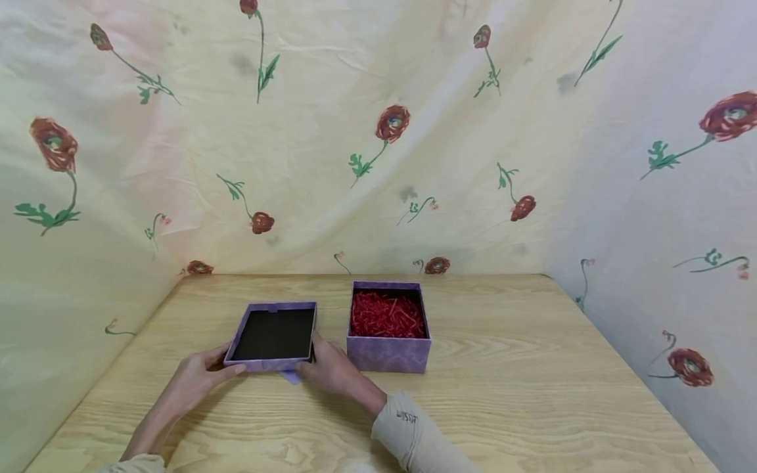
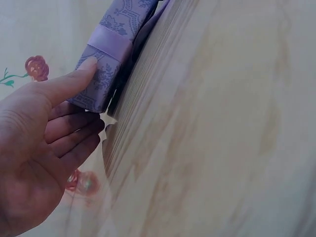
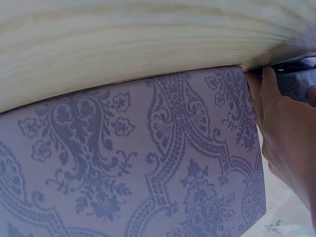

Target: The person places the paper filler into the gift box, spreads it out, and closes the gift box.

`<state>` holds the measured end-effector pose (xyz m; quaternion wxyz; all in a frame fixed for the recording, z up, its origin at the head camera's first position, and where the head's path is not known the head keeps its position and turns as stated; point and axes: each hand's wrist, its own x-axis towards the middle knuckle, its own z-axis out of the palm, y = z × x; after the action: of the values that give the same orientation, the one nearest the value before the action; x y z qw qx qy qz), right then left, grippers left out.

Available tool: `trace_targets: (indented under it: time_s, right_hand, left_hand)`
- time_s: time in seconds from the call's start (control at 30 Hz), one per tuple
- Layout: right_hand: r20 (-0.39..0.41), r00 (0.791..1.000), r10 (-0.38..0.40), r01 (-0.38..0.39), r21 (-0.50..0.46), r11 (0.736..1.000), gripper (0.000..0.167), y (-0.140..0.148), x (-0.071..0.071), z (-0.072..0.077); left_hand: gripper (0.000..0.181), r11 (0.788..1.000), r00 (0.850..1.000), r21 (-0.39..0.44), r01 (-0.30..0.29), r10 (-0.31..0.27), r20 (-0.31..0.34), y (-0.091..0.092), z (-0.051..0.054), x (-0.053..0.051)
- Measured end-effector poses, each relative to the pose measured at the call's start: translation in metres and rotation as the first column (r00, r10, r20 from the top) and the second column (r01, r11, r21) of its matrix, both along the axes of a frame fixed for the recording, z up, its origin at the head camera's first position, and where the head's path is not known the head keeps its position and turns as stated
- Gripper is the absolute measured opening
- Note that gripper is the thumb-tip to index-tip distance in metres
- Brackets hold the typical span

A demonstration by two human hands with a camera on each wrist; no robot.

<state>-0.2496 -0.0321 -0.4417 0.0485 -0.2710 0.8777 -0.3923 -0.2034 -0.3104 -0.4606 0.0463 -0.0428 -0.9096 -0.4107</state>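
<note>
A purple patterned box lid point(image 1: 266, 364) lies upturned, its black inside facing up, over the left part of the table. My left hand point(image 1: 195, 381) grips its near left corner. In the left wrist view the thumb point(image 2: 74, 84) presses the lid's side by a lilac ribbon band point(image 2: 109, 42), the fingers below. My right hand point(image 1: 331, 371) holds the lid's near right side, thumb in front. A ribbon end point(image 1: 292, 376) shows under the near edge. Right of that hand stands the matching open box point(image 1: 387, 355), filled with red shredded paper point(image 1: 384, 315).
The light wooden table point(image 1: 532, 394) reaches back to a hanging cloth point(image 1: 319, 131) with red flowers, which also borders its left and right sides. In the right wrist view the box's patterned wall point(image 3: 123, 163) is close beside the right hand.
</note>
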Motion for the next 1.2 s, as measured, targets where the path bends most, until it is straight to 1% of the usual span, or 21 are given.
trace_targets:
  time_s: [0.13,0.27,0.4,0.5,0.63,0.77,0.93,1.07,1.2]
  right_hand:
    - [-0.003,1.0,0.001,-0.001,-0.006,1.0,0.072,0.002,-0.001,-0.001]
    - [-0.008,1.0,0.001,-0.001,-0.009,1.0,0.071,0.002,-0.002,-0.001]
    - [-0.01,1.0,0.001,-0.001,-0.007,1.0,0.069,0.003,-0.002,0.001]
    - [-0.009,1.0,0.004,-0.004,-0.008,1.0,0.071,0.003,-0.001,0.002]
    - [-0.008,1.0,0.01,-0.01,-0.004,1.0,0.073,0.003,0.001,0.005]
    - [0.001,1.0,0.013,-0.013,-0.008,1.0,0.067,0.006,0.002,0.009]
    - [0.074,0.997,0.014,-0.011,-0.032,0.999,0.067,0.008,0.004,0.013]
    - [0.15,0.989,0.003,0.006,-0.062,0.998,0.072,0.01,0.007,0.019]
    - [0.155,0.988,0.0,0.013,-0.084,0.996,0.075,0.01,0.011,0.025]
  left_hand:
    - [0.071,1.0,1.0,-0.01,-0.001,0.001,-0.008,0.001,0.001,0.0]
    - [0.072,1.0,1.0,0.006,-0.004,0.004,0.0,0.001,0.002,0.001]
    - [0.07,1.0,1.0,0.014,-0.01,0.01,-0.02,0.002,0.003,0.001]
    - [0.068,1.0,0.999,0.007,-0.015,0.015,-0.036,0.002,0.004,0.001]
    - [0.069,1.0,0.999,-0.001,-0.02,0.02,-0.033,0.002,0.006,0.003]
    - [0.067,1.0,0.999,-0.012,-0.019,0.019,-0.039,0.002,0.01,0.006]
    - [0.067,1.0,0.999,-0.025,-0.006,0.005,-0.046,0.004,0.019,0.009]
    - [0.066,0.999,0.999,-0.032,-0.014,0.013,-0.051,0.005,0.026,0.012]
    - [0.066,0.999,0.998,-0.036,-0.022,0.02,-0.051,0.005,0.032,0.015]
